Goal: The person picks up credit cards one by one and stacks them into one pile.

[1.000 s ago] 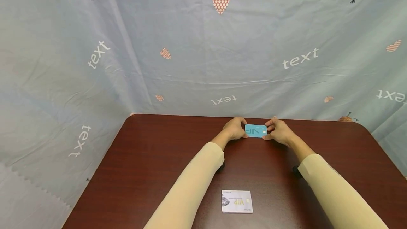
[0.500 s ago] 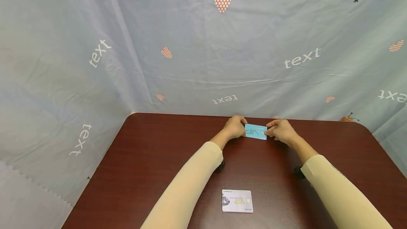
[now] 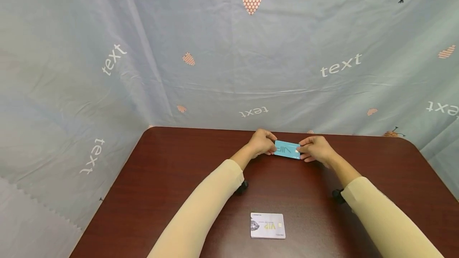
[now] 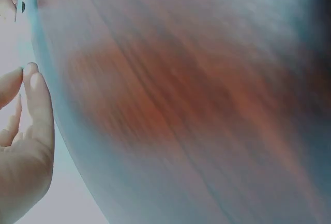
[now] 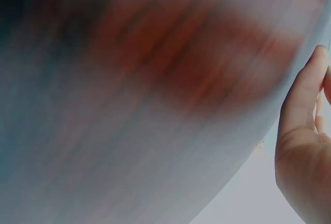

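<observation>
A light blue card [image 3: 287, 149] printed with "VIP" is held between my two hands near the far edge of the table, tilted slightly down to the right. Its left end is pinched by my left hand [image 3: 261, 142], thumb and fingertips at the short side. My right hand [image 3: 317, 149] pinches the opposite end, the thumb lying over its face. In the left wrist view, the left hand [image 4: 31, 141] shows thumb and finger brought together at the frame's edge. A white card stack [image 3: 267, 225] with gold "VIP" lettering lies on the table nearer to me, apart from both hands.
The dark red-brown wooden table [image 3: 172, 194] has rounded far corners. Directly behind it hangs a pale blue curtain [image 3: 215, 43] with hearts, birds and "text" printed on it. Small black wrist devices [image 3: 338, 196] show below the sleeves.
The blue card has tilted, its right end dropping a little, and shifted slightly left. My left hand has moved slightly left, and the right thumb has come onto the card's face. The white cards stay put.
</observation>
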Available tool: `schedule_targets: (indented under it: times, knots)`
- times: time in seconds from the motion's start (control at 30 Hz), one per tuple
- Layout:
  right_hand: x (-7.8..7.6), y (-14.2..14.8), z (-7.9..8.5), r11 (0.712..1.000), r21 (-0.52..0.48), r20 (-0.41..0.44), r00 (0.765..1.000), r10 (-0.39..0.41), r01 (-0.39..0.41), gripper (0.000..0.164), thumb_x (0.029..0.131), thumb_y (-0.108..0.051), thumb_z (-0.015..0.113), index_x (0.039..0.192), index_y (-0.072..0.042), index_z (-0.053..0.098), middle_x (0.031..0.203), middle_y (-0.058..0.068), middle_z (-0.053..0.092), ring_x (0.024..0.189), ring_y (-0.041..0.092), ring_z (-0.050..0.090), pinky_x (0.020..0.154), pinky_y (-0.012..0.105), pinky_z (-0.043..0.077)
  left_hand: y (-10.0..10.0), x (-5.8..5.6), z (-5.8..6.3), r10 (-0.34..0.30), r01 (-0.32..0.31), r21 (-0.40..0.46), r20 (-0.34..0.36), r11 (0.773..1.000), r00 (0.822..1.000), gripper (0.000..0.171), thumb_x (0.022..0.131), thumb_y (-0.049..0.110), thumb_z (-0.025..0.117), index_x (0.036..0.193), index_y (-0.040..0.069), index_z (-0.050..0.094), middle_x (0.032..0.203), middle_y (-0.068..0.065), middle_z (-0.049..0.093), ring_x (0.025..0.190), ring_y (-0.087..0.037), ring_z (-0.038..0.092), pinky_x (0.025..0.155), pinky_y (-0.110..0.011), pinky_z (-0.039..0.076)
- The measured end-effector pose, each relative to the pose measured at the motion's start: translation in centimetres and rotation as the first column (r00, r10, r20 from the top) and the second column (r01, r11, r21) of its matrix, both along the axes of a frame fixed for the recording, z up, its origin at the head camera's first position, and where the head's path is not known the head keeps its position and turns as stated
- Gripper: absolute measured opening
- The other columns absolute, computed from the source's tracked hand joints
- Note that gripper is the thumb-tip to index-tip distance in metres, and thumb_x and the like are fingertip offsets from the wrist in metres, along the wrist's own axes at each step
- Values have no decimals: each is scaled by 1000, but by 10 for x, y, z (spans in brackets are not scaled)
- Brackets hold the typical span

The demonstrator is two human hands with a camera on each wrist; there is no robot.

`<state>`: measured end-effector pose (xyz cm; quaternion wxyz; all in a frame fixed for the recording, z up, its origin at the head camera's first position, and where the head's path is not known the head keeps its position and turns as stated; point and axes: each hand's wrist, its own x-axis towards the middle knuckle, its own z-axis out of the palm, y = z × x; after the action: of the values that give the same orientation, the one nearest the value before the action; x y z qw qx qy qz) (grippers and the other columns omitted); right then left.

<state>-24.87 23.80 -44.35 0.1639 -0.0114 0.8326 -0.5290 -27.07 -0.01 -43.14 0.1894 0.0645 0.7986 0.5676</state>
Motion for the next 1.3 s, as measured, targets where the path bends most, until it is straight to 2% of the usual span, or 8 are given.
schedule_targets:
  times: [0.1,0.37,0.83,1.03,1.3]
  knots:
    - [2,0,1,1000,-7,2,1000,5,-5,40,105,-12,64,135,13,54,114,19,72,84,20,74,78,35,63,-3,1,0,1,-2,38,21,999,1000,33,88,-13,74,121,-8,68,90,-18,72,66,-20,66,66,-29,61]
    - [9,-7,5,999,-25,1,1000,22,-22,40,105,-12,64,135,12,53,112,17,72,85,21,73,79,35,63,-14,3,-1,-26,21,69,61,997,998,31,89,-13,72,119,-7,67,78,-13,69,62,-19,66,60,-26,59]
    - [20,-15,2,997,-67,21,999,30,-29,33,103,-8,65,128,12,55,102,13,73,80,21,71,76,32,62,-25,15,-4,-34,21,129,101,991,994,31,87,-14,71,118,-7,67,80,-13,67,60,-19,66,57,-25,59]
    - [30,-21,8,996,-84,16,999,45,-43,32,102,-7,66,126,12,55,100,13,72,79,21,70,75,32,62,-34,24,3,-52,36,145,110,989,993,32,88,-12,70,119,-7,66,80,-13,67,61,-20,66,60,-26,60]
    - [40,-27,13,991,-121,23,998,53,-50,30,102,-7,66,124,11,56,95,12,70,79,21,69,73,33,63,-43,30,11,-80,58,175,123,983,989,32,87,-10,70,118,-6,66,79,-13,67,60,-19,67,60,-26,60]
